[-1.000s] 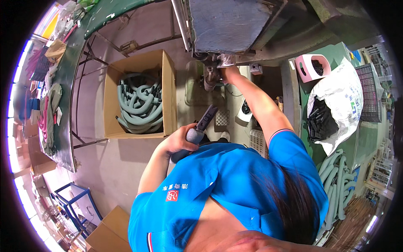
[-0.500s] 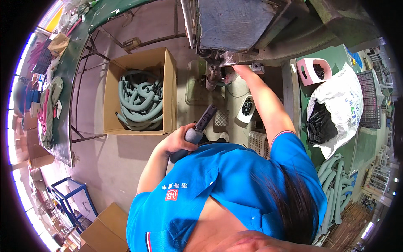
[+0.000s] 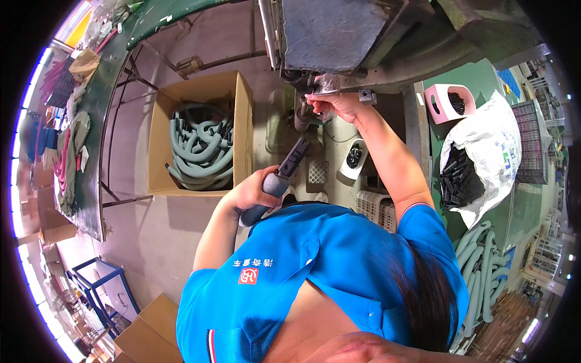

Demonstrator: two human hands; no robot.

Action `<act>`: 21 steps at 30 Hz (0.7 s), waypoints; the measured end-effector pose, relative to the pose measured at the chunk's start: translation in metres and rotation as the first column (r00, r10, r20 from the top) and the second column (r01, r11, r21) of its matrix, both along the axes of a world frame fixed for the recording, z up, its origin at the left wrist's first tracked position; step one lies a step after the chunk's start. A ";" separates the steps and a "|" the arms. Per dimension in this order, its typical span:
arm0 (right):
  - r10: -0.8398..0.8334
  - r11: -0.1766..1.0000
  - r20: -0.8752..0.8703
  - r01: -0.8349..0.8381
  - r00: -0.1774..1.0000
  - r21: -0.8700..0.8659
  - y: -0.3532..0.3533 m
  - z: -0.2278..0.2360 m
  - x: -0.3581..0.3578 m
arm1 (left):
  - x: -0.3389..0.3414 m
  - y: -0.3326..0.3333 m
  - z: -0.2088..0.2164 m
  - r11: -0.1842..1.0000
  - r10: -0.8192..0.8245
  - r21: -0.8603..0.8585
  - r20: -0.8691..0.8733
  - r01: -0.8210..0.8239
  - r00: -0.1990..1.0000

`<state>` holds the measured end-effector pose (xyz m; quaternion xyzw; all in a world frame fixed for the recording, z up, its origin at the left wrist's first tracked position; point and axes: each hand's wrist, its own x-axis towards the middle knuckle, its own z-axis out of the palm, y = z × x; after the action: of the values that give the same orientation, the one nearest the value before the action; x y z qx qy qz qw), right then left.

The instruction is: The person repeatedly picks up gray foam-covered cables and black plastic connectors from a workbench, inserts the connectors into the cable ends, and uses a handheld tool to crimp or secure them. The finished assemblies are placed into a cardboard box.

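My left hand [image 3: 254,190] is closed around a grey foam-covered tube [image 3: 275,186], held in front of my body. A dark flat end piece [image 3: 295,158] with holes juts from its upper end, tilted up and to the right. My right hand [image 3: 344,107] reaches up to the tooling just under the machine [image 3: 333,36], its fingers bent and drawn together beside a metal post [image 3: 301,116]. Whatever those fingertips hold, if anything, is too small to make out. Clear plastic film [image 3: 327,85] hangs at the machine just above them.
A cardboard box [image 3: 245,133] of curved grey tubes [image 3: 203,148] stands to the left. Below my right forearm sits a white container [image 3: 350,175] of small black parts. The right bench holds a pink-and-white container [image 3: 437,107], a white sack [image 3: 505,145] of black pieces and more grey tubes [image 3: 484,272].
My right hand has come out from behind the machine's lower edge, so its fingers now show. My left hand has risen slightly with the grey tube.
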<state>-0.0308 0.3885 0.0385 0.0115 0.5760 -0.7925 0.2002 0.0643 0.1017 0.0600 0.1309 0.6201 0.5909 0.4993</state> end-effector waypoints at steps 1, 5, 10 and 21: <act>-0.003 1.000 0.015 0.003 1.000 -0.013 -0.001 -0.003 0.001 | -0.002 0.000 0.000 1.000 -0.009 0.002 -0.007 0.009 1.000; -0.086 0.996 0.076 0.083 0.993 0.044 -0.009 -0.004 0.004 | -0.013 0.002 -0.003 0.999 -0.031 -0.012 -0.071 0.031 0.997; -0.217 0.897 -0.096 0.238 0.971 0.373 0.000 -0.027 0.020 | -0.033 0.014 0.001 0.997 -0.068 0.029 0.011 0.067 0.998; 0.129 0.482 -0.790 0.659 0.599 0.578 -0.005 -0.001 -0.010 | -0.129 0.064 0.015 0.979 -0.205 -0.070 -0.243 0.193 0.948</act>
<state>-0.0409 0.3835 0.0378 -0.1214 0.8945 -0.3634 -0.2304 -0.0643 0.1659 0.0748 0.2545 0.6746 0.5022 0.4774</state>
